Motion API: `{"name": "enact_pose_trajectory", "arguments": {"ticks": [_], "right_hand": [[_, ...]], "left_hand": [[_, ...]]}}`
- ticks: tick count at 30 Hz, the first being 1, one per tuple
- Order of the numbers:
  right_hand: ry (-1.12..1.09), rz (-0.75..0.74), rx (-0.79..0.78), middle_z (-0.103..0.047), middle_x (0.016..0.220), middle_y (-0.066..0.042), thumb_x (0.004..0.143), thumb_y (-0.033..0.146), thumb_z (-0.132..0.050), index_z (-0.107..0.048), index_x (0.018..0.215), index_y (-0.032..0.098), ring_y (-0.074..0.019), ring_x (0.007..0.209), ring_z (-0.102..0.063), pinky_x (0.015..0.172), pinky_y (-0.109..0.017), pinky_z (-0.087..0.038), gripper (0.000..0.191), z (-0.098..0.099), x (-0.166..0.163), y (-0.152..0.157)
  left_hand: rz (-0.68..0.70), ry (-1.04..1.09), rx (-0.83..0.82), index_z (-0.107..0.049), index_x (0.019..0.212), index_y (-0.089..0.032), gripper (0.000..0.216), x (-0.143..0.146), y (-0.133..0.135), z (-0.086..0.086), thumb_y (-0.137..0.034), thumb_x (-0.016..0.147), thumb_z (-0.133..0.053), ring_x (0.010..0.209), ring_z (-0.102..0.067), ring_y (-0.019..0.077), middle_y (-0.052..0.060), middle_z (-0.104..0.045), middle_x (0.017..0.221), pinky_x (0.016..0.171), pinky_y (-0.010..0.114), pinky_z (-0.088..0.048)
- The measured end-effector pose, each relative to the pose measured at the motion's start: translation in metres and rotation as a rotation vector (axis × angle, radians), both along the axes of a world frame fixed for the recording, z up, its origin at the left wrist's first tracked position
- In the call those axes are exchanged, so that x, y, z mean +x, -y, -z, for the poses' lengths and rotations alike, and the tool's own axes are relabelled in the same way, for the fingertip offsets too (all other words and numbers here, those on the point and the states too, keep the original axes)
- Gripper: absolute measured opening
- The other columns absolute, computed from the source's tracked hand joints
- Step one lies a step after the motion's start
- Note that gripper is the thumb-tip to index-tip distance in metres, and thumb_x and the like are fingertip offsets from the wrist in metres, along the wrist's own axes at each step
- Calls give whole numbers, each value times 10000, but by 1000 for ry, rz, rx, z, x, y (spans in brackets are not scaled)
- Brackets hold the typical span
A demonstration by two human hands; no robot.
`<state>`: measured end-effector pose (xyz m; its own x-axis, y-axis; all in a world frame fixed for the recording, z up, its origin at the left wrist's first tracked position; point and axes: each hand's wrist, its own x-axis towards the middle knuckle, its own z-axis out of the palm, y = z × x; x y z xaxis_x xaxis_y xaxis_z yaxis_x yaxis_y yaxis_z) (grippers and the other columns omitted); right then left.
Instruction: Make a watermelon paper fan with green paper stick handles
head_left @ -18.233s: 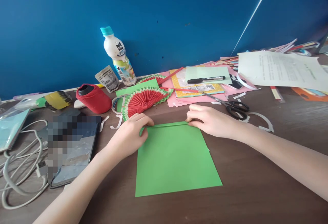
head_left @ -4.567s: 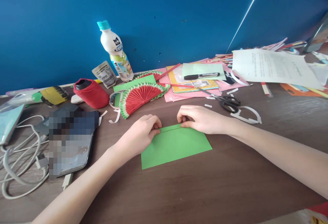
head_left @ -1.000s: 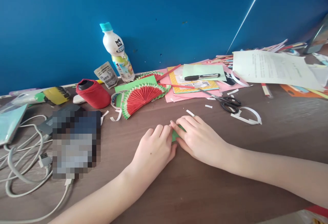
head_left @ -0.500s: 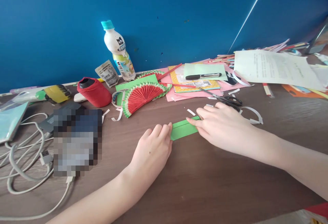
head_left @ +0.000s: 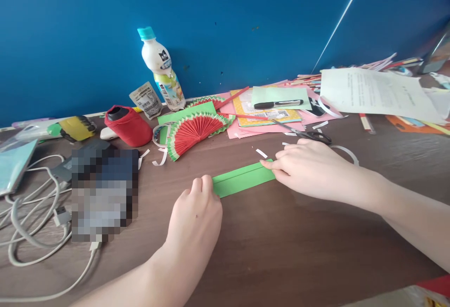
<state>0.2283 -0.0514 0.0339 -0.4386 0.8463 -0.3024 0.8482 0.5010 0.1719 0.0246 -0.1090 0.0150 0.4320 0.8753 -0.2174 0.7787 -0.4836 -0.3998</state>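
- Green paper strip (head_left: 242, 179), one: folded long and narrow and lying flat on the brown table (head_left: 281, 250) at centre frame. It slants up to the right, between the two hands.
- Left hand (head_left: 194, 220), one: lower centre, with its fingers curled down and closed on the strip's left end.
- Right hand (head_left: 309, 168), one: right of centre, with its fingertips pinched on the strip's right end.
- Paper fan (head_left: 195, 131), one in full view: red pleats with a green and white rim, above the strip. A second pleated edge shows behind it.
- Scissors (head_left: 309, 134), one pair: black handles, just above the right hand.
- Marker (head_left: 277, 104), one: black, lying on a pale green sheet in the upper centre.
- Bottle (head_left: 161, 70), one: teal cap on, white liquid inside, leaning on the blue wall in the upper left.
- Red pouch (head_left: 128, 125), one: dark opening at the top, contents cannot be told.
- Phone (head_left: 101, 190), one: blurred, left of the left hand.
- White cables (head_left: 31, 232), several loops: lower left.
- Printed sheet (head_left: 376, 93), one: upper right.
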Motion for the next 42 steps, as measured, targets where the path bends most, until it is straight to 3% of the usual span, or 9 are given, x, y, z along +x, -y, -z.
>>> {"name": "enact_pose_trajectory", "arguments": {"ticks": [7, 11, 14, 18, 25, 30, 34, 38, 42], "right_hand": [[-44, -16, 13, -646, 649, -51, 858, 207, -334, -671, 1029, 253, -197, 646, -582, 620, -311, -279, 380, 2, 6, 0], [-175, -52, 20, -607, 617, -47, 865, 227, -356, -693, 771, 205, -169, 598, -544, 590, -292, -279, 350, 6, 9, -7], [-308, -103, -2, -589, 647, -43, 858, 241, -397, -613, 611, 179, -157, 625, -529, 573, -275, -280, 333, 14, 8, -18], [-453, -108, -26, -588, 705, -6, 799, 186, -481, -530, 660, 182, -134, 667, -520, 556, -244, -272, 147, 23, 8, -28], [-521, 27, -162, -536, 558, 52, 783, 283, -496, -497, 715, 211, -101, 510, -457, 505, -231, -240, 99, 22, 10, -34], [-536, 35, -201, -537, 586, 51, 788, 286, -483, -521, 822, 232, -110, 542, -465, 521, -233, -238, 74, 23, 9, -36], [-549, -2, -186, -536, 657, 31, 781, 240, -467, -517, 778, 218, -111, 578, -451, 530, -235, -249, 54, 23, 7, -35], [-621, -125, -139, -540, 823, -4, 753, 160, -472, -488, 702, 185, -113, 675, -461, 570, -239, -273, 59, 25, 7, -35], [-643, -209, -115, -505, 755, 5, 757, 75, -423, -444, 661, 175, -105, 643, -433, 583, -246, -267, 140, 28, 6, -34]], "left_hand": [[-205, -32, -122, -699, 773, -106, 382, 0, -2, -16, 110, 651, -408, 699, -604, 202, 126, -623, 812, 500, 264, -474], [-168, 2, -76, -682, 696, -126, 358, -5, -9, -19, 104, 628, -415, 656, -600, 212, 118, -622, 763, 475, 275, -441], [-104, 87, -7, -630, 618, -143, 250, -10, -18, -18, 31, 661, -456, 680, -590, 238, 97, -591, 660, 504, 297, -423], [-47, 272, 61, -579, 745, -173, 173, -17, -33, -9, -95, 785, -430, 738, -574, 211, 62, -583, 742, 557, 291, -395], [-145, 705, -258, -490, 744, -188, 26, -29, -57, 2, -176, 766, -490, 711, -532, 134, -10, -554, 773, 607, 241, -395], [-206, 798, -360, -533, 748, -187, 66, -32, -62, 4, -208, 763, -472, 694, -530, 132, 1, -567, 799, 616, 252, -407], [-162, 797, -334, -535, 820, -187, 125, -30, -59, 4, -144, 746, -444, 727, -539, 140, 8, -586, 826, 644, 260, -410], [-89, 742, -272, -524, 773, -180, 154, -28, -58, 3, -92, 732, -405, 718, -530, 141, 13, -570, 797, 643, 262, -408], [54, 635, -114, -502, 746, -182, 197, -28, -59, 5, -41, 742, -365, 735, -503, 150, 15, -530, 775, 639, 265, -397]]}}
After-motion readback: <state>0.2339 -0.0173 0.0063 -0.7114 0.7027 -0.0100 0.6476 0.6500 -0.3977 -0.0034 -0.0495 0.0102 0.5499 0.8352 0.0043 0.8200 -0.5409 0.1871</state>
